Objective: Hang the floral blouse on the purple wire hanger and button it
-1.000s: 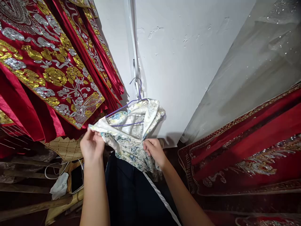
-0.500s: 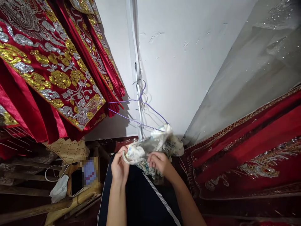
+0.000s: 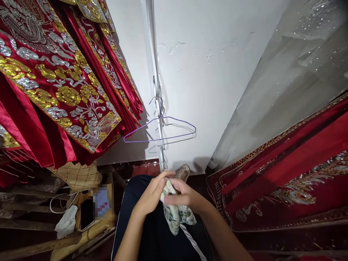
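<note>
A purple wire hanger hangs bare by its hook on the metal strip against the wall. Over my lap is a white floral-patterned garment, bunched up small with two ends hanging down. My left hand holds its upper left edge, with the fingers reaching over the top. My right hand is closed round the other side, its thumb across the front of the cloth. What kind of garment it is, I cannot tell, as it is folded and partly hidden by the fingers.
Red embroidered garments hang at the left, and a red beaded one at the right below a sheer grey sparkling fabric. A bamboo chair at the lower left carries a phone and a crumpled white bag.
The floral garment has come off the purple hanger and down toward my lap, now bunched between both hands. The hanger has swung back to hang level.
</note>
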`<action>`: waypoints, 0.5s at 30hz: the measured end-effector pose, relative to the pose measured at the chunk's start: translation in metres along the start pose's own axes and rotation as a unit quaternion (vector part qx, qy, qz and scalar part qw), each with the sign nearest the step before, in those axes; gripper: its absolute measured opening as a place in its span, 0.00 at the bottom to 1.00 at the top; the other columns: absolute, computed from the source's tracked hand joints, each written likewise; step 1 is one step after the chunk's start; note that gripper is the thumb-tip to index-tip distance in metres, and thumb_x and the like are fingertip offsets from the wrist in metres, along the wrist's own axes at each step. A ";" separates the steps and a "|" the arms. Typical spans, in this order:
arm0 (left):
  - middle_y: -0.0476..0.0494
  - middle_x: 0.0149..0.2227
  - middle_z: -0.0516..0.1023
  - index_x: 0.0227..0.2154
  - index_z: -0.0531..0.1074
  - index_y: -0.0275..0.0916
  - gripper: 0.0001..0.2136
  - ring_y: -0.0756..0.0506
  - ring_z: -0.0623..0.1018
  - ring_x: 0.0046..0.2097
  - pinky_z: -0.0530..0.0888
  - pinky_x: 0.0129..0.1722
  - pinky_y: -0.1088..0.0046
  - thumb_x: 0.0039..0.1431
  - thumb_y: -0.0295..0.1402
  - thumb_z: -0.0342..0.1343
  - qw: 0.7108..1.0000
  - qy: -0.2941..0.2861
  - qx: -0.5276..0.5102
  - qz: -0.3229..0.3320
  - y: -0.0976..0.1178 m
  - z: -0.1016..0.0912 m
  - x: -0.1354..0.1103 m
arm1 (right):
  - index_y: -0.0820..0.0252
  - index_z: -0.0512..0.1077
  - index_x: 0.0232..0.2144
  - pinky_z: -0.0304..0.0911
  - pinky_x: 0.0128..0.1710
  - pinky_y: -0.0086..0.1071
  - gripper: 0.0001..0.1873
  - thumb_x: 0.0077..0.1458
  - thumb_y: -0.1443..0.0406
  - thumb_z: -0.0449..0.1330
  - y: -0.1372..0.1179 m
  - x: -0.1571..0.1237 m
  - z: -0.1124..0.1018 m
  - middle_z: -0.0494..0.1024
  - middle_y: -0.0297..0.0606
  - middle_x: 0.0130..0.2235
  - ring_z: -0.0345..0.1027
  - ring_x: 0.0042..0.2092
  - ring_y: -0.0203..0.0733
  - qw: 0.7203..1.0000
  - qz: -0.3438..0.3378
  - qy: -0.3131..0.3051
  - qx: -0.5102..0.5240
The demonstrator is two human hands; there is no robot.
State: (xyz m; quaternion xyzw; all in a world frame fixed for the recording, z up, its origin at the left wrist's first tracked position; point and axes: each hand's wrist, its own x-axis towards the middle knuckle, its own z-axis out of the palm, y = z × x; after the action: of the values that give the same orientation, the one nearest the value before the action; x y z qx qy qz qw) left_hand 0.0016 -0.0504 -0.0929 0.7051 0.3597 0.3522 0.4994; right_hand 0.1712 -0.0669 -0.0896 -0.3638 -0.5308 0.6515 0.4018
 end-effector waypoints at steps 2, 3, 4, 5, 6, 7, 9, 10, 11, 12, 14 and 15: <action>0.37 0.51 0.77 0.49 0.76 0.41 0.28 0.36 0.73 0.54 0.67 0.58 0.59 0.69 0.53 0.35 0.998 -0.018 0.052 -0.029 -0.017 -0.004 -0.010 | 0.60 0.74 0.31 0.61 0.33 0.29 0.09 0.44 0.68 0.67 -0.012 -0.005 -0.006 0.72 0.32 0.29 0.65 0.32 0.38 0.993 -0.015 -0.061 -0.101; 0.37 0.48 0.79 0.44 0.77 0.41 0.28 0.36 0.73 0.52 0.67 0.57 0.60 0.68 0.53 0.37 0.996 -0.023 0.083 -0.038 -0.025 -0.007 -0.016 | 0.59 0.74 0.29 0.58 0.31 0.28 0.06 0.44 0.71 0.63 -0.019 -0.006 -0.010 0.71 0.31 0.27 0.63 0.30 0.36 0.986 -0.023 -0.065 -0.154; 0.38 0.44 0.80 0.40 0.78 0.41 0.26 0.36 0.74 0.50 0.68 0.55 0.60 0.68 0.53 0.39 0.992 -0.031 0.113 -0.043 -0.030 -0.010 -0.020 | 0.59 0.74 0.27 0.56 0.29 0.28 0.06 0.44 0.73 0.60 -0.025 -0.006 -0.016 0.71 0.31 0.27 0.62 0.29 0.36 0.977 -0.037 -0.046 -0.205; 0.40 0.41 0.80 0.37 0.78 0.41 0.24 0.37 0.75 0.47 0.68 0.54 0.62 0.67 0.52 0.42 0.988 -0.042 0.140 -0.045 -0.033 -0.015 -0.024 | 0.59 0.74 0.25 0.56 0.29 0.29 0.07 0.44 0.73 0.57 -0.032 -0.005 -0.021 0.73 0.32 0.26 0.63 0.29 0.36 0.966 -0.055 -0.019 -0.251; 0.42 0.38 0.80 0.34 0.77 0.41 0.21 0.38 0.75 0.45 0.68 0.52 0.63 0.67 0.50 0.45 0.984 -0.055 0.163 -0.044 -0.034 -0.020 -0.027 | 0.59 0.75 0.25 0.56 0.29 0.29 0.10 0.44 0.73 0.55 -0.039 -0.002 -0.027 0.74 0.33 0.27 0.63 0.29 0.37 0.955 -0.077 0.016 -0.284; 0.44 0.36 0.80 0.31 0.76 0.42 0.19 0.39 0.75 0.43 0.69 0.50 0.64 0.67 0.48 0.47 0.980 -0.059 0.183 -0.042 -0.032 -0.025 -0.028 | 0.58 0.77 0.28 0.56 0.29 0.29 0.13 0.44 0.73 0.55 -0.046 0.003 -0.032 0.75 0.33 0.28 0.63 0.29 0.37 0.947 -0.099 0.058 -0.301; 0.46 0.34 0.79 0.30 0.74 0.42 0.16 0.40 0.75 0.42 0.68 0.47 0.67 0.67 0.44 0.49 0.975 -0.032 0.218 -0.037 -0.022 -0.036 -0.028 | 0.56 0.79 0.38 0.55 0.27 0.29 0.21 0.43 0.73 0.54 -0.058 0.022 -0.041 0.74 0.32 0.27 0.60 0.26 0.36 0.936 -0.143 0.150 -0.284; 0.46 0.34 0.78 0.30 0.73 0.42 0.15 0.41 0.75 0.42 0.68 0.46 0.68 0.67 0.43 0.49 0.971 -0.009 0.235 -0.035 -0.015 -0.041 -0.027 | 0.56 0.78 0.44 0.54 0.26 0.29 0.25 0.42 0.73 0.54 -0.062 0.035 -0.044 0.72 0.31 0.26 0.58 0.25 0.35 0.932 -0.168 0.191 -0.259; 0.46 0.33 0.77 0.30 0.72 0.42 0.15 0.41 0.74 0.41 0.68 0.44 0.68 0.67 0.43 0.48 0.967 0.011 0.252 -0.034 -0.008 -0.044 -0.026 | 0.56 0.75 0.49 0.54 0.26 0.29 0.29 0.42 0.72 0.54 -0.064 0.050 -0.047 0.71 0.30 0.26 0.57 0.25 0.34 0.927 -0.192 0.226 -0.230; 0.46 0.33 0.76 0.32 0.72 0.42 0.14 0.41 0.74 0.40 0.68 0.42 0.69 0.67 0.43 0.48 0.963 0.028 0.267 -0.034 0.000 -0.045 -0.025 | 0.57 0.73 0.52 0.56 0.27 0.29 0.31 0.43 0.71 0.54 -0.064 0.067 -0.049 0.71 0.30 0.26 0.57 0.25 0.35 0.923 -0.211 0.251 -0.203; 0.47 0.31 0.74 0.33 0.70 0.41 0.14 0.43 0.73 0.37 0.66 0.37 0.71 0.68 0.44 0.47 0.957 0.044 0.285 -0.033 0.012 -0.044 -0.023 | 0.59 0.70 0.55 0.60 0.31 0.30 0.32 0.44 0.70 0.54 -0.057 0.102 -0.052 0.75 0.34 0.31 0.63 0.29 0.38 0.923 -0.221 0.268 -0.167; 0.47 0.30 0.72 0.32 0.69 0.41 0.14 0.44 0.72 0.35 0.65 0.35 0.72 0.68 0.44 0.47 0.956 0.045 0.287 -0.033 0.016 -0.042 -0.023 | 0.59 0.70 0.55 0.62 0.33 0.31 0.32 0.45 0.69 0.55 -0.051 0.117 -0.054 0.77 0.36 0.35 0.66 0.31 0.39 0.928 -0.205 0.261 -0.170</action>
State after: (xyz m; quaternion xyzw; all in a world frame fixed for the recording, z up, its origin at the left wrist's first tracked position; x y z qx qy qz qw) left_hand -0.0430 -0.0557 -0.0698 0.7897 0.4912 0.2487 0.2707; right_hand 0.1788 0.0669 -0.0540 -0.4666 -0.5732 0.3371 0.5832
